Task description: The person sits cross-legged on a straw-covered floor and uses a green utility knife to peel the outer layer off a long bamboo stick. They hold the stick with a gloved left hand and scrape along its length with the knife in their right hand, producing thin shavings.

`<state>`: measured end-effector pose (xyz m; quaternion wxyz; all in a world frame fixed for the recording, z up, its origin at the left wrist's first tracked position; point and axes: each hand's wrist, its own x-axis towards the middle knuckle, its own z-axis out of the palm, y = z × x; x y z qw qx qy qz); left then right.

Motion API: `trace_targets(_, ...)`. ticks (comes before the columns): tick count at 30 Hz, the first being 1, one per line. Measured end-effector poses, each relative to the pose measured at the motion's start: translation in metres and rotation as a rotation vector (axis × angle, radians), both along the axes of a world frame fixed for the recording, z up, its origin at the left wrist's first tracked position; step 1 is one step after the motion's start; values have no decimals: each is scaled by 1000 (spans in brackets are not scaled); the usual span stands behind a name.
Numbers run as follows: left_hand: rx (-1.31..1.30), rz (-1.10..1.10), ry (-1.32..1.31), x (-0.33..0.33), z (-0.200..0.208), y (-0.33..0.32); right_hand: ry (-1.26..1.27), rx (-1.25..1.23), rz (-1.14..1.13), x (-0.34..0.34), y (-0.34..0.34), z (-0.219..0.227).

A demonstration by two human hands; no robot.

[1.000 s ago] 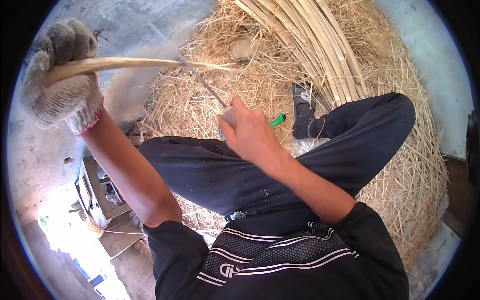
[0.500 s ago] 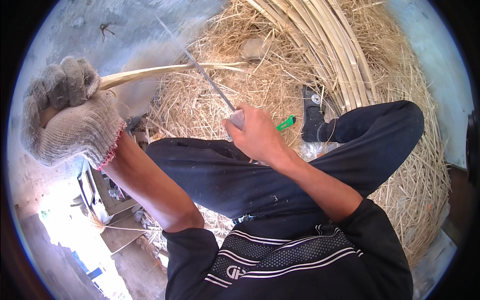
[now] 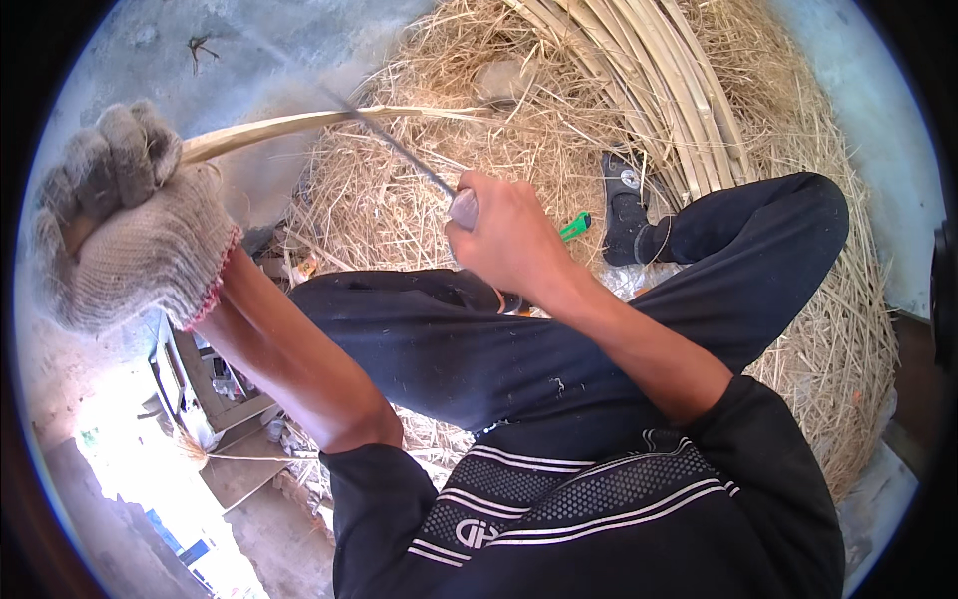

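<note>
In a grey knitted glove with a red cuff, my left hand [image 3: 125, 225] is closed around one end of a pale split bamboo strip [image 3: 264, 130]. The strip reaches out to the right over the shavings, its far end thin and frayed. My bare right hand [image 3: 509, 240] grips the handle of a long narrow knife [image 3: 404, 152], its blade slanting up and to the left. The blade crosses the strip near its middle; whether the two touch I cannot tell. The blade's far end is blurred.
A heap of thin shavings [image 3: 399, 220] covers the floor before my crossed legs. Long split strips [image 3: 689, 100] lie at the upper right. A green cutter [image 3: 576, 227] rests near my right wrist, beyond it a shoe [image 3: 627, 205]. A stone [image 3: 502, 82] sits among the shavings.
My left hand has shifted slightly left and up with the strip. The right hand and knife have moved a little up and left, and the blade crosses nearer my glove.
</note>
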<state>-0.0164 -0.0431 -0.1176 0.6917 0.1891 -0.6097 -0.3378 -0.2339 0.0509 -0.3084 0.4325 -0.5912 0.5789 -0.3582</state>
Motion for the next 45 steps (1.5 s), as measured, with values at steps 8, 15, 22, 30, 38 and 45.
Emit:
trace_targets(8,3,5,-44,-10,-14,16,-11,73,43,-3,-12,1)
trace_targets(15,-77,-54,-84,-3,-11,8,0,-29,114,9,-17,10)
trace_targets(22,32,228,133,-16,-2,11,-130,46,11,45,-11,-5)
trace_targets(30,62,326,299,-11,-3,18,-12,54,29,54,-12,-1)
trace_targets(38,85,384,459,-4,-10,20,75,-42,136,50,11,-17)
trace_targets(45,49,353,299,6,-12,27,97,-76,18,55,10,16)
